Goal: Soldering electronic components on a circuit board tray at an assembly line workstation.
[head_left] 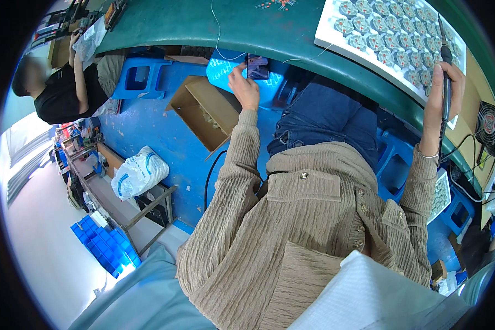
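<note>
My right hand (448, 91) is closed around the dark handle of a soldering iron (445, 60). Its thin tip points away from me, over a white tray (327, 34) filled with rows of small round silver parts (390, 41) that have reddish marks. My left hand (244, 89) reaches below the near edge of the green table, fingers partly extended and apart. Its fingertips are at the left side of a phone (258, 67), which lies on a blue surface (220, 66); whether they touch it is hard to see.
An open cardboard box (203, 110) stands on the blue floor beside my left arm. Thin wires hang over the edge of the green table (280, 27). A black fan (489, 128) is at the right. Another person (66, 93) sits at the far left, near a blue stool (140, 77).
</note>
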Tool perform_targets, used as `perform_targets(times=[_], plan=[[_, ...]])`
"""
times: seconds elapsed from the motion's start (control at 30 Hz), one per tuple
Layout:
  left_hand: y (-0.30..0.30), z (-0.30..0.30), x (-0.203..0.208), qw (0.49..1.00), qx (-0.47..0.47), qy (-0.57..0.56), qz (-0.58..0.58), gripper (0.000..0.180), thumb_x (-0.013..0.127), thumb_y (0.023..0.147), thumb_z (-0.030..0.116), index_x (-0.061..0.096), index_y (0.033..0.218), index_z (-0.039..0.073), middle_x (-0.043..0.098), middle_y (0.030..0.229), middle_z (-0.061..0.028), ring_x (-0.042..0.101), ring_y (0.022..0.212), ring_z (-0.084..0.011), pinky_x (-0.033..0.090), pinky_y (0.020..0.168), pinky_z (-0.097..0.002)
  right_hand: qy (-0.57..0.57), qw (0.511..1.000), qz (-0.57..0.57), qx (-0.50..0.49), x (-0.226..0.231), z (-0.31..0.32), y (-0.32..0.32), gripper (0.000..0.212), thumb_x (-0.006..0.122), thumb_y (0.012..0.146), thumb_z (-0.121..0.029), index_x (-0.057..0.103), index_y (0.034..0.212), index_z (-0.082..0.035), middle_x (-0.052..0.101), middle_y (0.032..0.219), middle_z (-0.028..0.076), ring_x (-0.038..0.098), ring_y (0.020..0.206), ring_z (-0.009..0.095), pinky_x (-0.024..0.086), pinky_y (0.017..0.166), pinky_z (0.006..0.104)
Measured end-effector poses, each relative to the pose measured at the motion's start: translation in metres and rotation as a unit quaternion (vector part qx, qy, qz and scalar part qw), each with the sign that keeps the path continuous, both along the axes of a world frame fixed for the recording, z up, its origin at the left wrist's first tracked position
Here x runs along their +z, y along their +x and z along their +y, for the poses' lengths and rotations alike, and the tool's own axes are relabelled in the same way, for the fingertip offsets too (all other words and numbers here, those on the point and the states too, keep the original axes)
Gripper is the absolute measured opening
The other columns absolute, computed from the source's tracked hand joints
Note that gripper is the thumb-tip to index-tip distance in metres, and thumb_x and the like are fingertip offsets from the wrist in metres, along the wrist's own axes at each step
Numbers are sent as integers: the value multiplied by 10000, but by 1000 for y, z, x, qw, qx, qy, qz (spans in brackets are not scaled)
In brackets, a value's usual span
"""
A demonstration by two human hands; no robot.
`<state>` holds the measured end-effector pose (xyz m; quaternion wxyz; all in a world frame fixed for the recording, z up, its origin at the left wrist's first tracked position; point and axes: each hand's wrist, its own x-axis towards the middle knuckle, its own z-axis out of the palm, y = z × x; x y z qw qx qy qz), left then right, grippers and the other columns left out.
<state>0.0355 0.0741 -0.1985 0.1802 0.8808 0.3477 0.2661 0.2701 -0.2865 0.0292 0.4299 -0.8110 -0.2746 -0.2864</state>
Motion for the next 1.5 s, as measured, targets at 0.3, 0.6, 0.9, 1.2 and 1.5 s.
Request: perform_targets(times=[0.3,0.6,0.9,1.2,1.5], plan=[[22,29,132,948,47,38,-312,396,446,808,-115,611,1126,53,630,1116,-108,578,934,-236,484,841,-340,4,1000,5,-5,5,-4,-1,123,732,963,-168,748,1034,-69,723,1049,63,654,986,215,502,917,338],[93,113,192,969,-124,96,-189,360,620,1043,247,649,1306,3,732,1027,-132,694,887,-204,535,783,-282,21,1000,2,22,2,8,-3,113,735,952,-144,738,1021,-55,713,1045,67,646,975,225,497,913,338],[137,99,227,961,-93,-253,68,471,648,1025,265,577,1418,14,722,1084,-158,694,917,-218,545,831,-285,13,1000,-4,-2,4,4,-2,115,736,947,-140,732,1022,-52,708,1042,71,642,974,236,492,916,347],[114,102,238,972,-131,-181,-79,184,621,979,80,778,1054,19,663,756,-37,578,671,-131,448,626,-249,20,1000,19,10,6,1,-6,116,733,944,-129,728,1029,-49,697,1088,88,636,1002,248,488,924,351],[154,72,275,925,-278,-236,-110,203,684,1009,192,824,1041,48,583,660,23,440,565,-38,284,482,-198,23,1000,18,-5,4,-1,-5,121,725,943,-114,724,1043,-46,673,1149,118,627,1076,269,479,944,353]])
